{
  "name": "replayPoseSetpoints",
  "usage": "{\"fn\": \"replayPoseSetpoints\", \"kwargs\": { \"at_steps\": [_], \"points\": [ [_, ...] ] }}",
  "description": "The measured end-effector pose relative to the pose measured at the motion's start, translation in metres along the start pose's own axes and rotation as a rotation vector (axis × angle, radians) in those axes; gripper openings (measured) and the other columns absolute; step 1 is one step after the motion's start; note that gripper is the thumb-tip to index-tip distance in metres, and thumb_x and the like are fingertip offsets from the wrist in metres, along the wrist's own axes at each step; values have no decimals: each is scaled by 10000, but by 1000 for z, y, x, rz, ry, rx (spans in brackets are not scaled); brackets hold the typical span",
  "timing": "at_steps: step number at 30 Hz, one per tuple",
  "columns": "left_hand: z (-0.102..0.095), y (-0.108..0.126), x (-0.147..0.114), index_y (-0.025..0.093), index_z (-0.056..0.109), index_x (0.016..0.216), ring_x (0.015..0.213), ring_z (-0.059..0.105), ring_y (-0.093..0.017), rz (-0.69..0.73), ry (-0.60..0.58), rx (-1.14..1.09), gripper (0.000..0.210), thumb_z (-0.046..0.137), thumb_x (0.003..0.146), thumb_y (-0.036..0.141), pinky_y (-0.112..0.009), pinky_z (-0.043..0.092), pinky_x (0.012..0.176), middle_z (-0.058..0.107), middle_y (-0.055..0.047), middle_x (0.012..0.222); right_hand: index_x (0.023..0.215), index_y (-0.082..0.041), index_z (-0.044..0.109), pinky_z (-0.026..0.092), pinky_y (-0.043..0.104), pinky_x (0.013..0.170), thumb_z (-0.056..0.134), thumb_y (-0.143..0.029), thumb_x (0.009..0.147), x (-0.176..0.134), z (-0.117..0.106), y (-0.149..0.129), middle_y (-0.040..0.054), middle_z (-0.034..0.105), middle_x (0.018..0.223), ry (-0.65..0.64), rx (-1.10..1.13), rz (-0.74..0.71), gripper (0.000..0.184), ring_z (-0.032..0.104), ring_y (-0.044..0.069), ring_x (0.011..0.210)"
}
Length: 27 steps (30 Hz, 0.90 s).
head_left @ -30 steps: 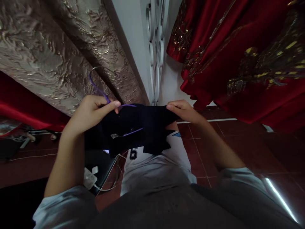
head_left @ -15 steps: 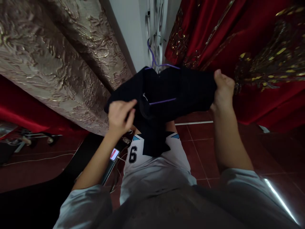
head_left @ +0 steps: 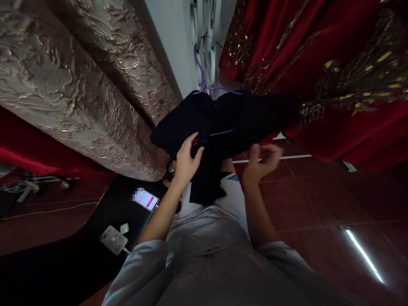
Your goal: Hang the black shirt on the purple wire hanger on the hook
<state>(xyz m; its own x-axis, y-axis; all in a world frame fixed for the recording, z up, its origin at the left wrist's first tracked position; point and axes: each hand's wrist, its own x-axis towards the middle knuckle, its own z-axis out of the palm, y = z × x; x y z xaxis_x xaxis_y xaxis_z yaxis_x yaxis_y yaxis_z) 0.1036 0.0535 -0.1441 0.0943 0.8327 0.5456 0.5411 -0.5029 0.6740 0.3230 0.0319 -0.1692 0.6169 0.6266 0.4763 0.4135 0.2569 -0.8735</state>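
Note:
A dark navy garment (head_left: 181,117) is draped over a purple hanger (head_left: 204,78), above my lap. Its left shoulder spreads toward the beige fabric, and its right part reaches toward the red cloth. My left hand (head_left: 186,163) is at the front of the garment by the neck opening, thumb and fingers apart. Whether its fingertips press on the cloth I cannot tell. Lower right of the garment, my right hand (head_left: 259,165) is off the cloth, slightly blurred, with fingers loosely bent and thumb apart. The hanger's lower bar shows inside the neck opening.
Embossed beige fabric (head_left: 105,85) hangs at the left, red cloth with gold sequins (head_left: 344,102) at the right. A black surface (head_left: 105,204) at the left bears a lit phone (head_left: 145,199), a white device (head_left: 113,239) and a small white case (head_left: 124,228). Red floor tiles (head_left: 306,191) lie below.
My right hand has let go of the garment's right end and moved down and inward. My left hand has shifted right toward the neck opening. The garment's right part now hangs looser.

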Motion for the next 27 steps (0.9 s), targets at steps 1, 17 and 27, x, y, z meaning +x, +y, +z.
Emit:
{"fn": "replayPoseSetpoints", "kwargs": {
  "at_steps": [1, 17, 27],
  "points": [
    [6, 0, -2, 235, 539, 1420, 1113, 678, -239, -20, 63, -56, 419, 566, 1020, 359, -419, 558, 1016, 667, -125, 1274, 944, -222, 596, 513, 388, 873, 550, -569, 945, -15, 9, 4, 76, 638, 949, -48, 7, 80, 350, 633, 233, 942],
    [57, -40, -76, 203, 584, 950, 882, 686, -196, -353, 27, -336, 105, 501, 951, 267, -356, 563, 854, 697, -83, 911, 578, -220, 492, 353, 284, 521, 540, -674, 859, -77, 52, 34, -5, 483, 496, -787, 148, 437, 536, 450, 125, 483],
    [73, -45, -80, 175, 581, 730, 698, 562, -147, -292, 23, -182, 249, 580, 948, 295, -287, 439, 687, 613, -21, 724, 677, -162, 690, 326, 223, 455, 703, -486, 848, -44, 34, -12, 11, 642, 560, -885, 320, 422, 366, 457, 74, 435]
  ]
}}
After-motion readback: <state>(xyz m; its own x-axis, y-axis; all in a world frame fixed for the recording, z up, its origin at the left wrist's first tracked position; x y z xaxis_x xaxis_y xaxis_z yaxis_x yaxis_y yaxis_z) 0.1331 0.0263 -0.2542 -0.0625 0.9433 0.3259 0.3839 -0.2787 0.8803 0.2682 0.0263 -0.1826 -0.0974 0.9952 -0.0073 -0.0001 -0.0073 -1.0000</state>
